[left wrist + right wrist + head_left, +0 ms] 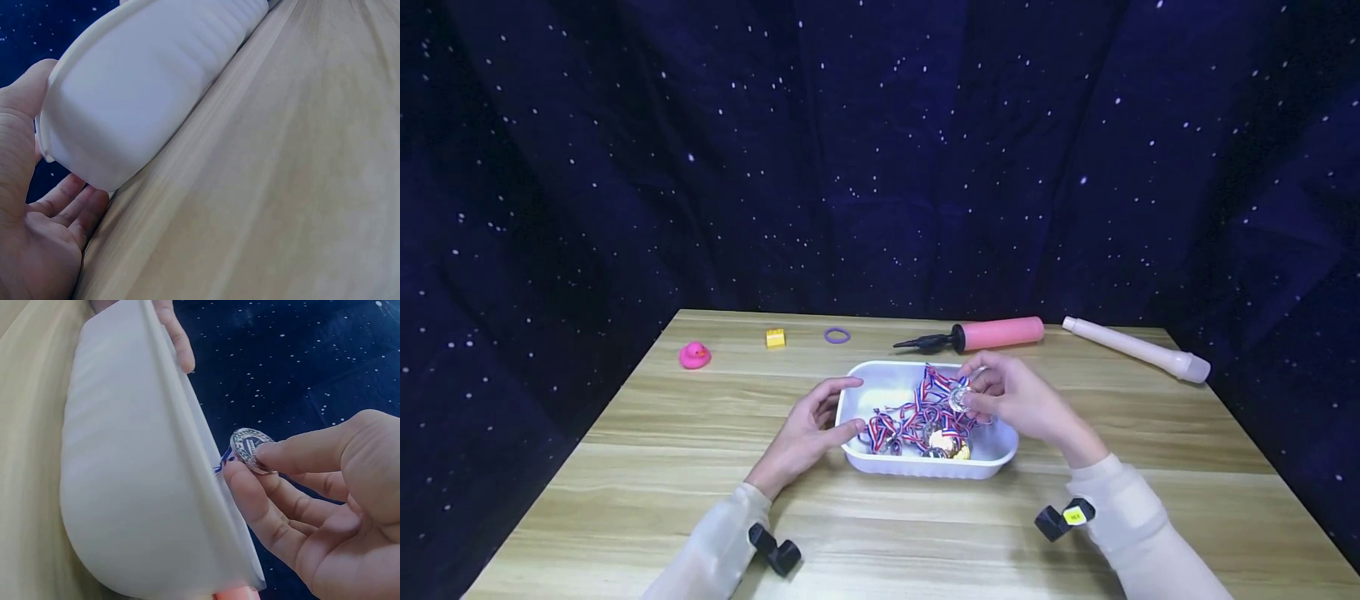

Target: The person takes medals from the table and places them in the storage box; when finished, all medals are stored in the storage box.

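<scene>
A white plastic basin [917,469] stands on the table, holding several medals with red, white and blue ribbons [917,417] in a tangle. Gold medals [943,440] show among the ribbons near its front wall. My left hand [808,429] grips the basin's left end, thumb [28,94] at the rim and fingers low by the outer wall. Over the right side of the basin, my right hand [1018,396] pinches a silver medal [251,450] between thumb and fingers. The medal's ribbon runs down behind the rim in the right wrist view.
Along the table's far side lie a pink rubber duck [695,355], a yellow toy brick [775,337], a purple ring [837,335], a pink hand pump [1000,333] with a black nozzle, and a pale stick [1135,348]. A dark starry curtain [880,167] hangs behind.
</scene>
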`<state>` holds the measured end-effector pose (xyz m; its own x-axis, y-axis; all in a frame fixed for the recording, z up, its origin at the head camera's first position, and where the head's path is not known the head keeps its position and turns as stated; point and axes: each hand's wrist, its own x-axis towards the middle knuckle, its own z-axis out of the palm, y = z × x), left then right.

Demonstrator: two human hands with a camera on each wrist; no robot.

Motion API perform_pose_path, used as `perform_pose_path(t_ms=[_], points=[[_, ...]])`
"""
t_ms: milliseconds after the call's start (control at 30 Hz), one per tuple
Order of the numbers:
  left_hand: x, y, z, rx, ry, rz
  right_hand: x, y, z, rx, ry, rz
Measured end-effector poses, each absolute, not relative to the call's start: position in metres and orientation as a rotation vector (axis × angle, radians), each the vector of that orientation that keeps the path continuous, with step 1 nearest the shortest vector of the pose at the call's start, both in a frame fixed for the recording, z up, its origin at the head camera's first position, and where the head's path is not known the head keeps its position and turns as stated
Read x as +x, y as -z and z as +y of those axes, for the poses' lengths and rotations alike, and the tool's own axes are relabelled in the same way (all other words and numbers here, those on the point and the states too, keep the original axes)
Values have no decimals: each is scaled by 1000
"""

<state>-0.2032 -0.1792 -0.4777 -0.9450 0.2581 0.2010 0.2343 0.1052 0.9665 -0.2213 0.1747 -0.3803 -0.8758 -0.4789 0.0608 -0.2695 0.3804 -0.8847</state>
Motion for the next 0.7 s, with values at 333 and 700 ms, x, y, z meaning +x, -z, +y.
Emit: perform_pose_path(t_ms=[333, 700], points=[[-203, 478, -179, 526, -2006, 2340, -221, 390, 170, -751, 1410, 2409], [-205, 479, -180, 516, -2008, 2336, -219, 391, 167, -754, 1327, 2391]])
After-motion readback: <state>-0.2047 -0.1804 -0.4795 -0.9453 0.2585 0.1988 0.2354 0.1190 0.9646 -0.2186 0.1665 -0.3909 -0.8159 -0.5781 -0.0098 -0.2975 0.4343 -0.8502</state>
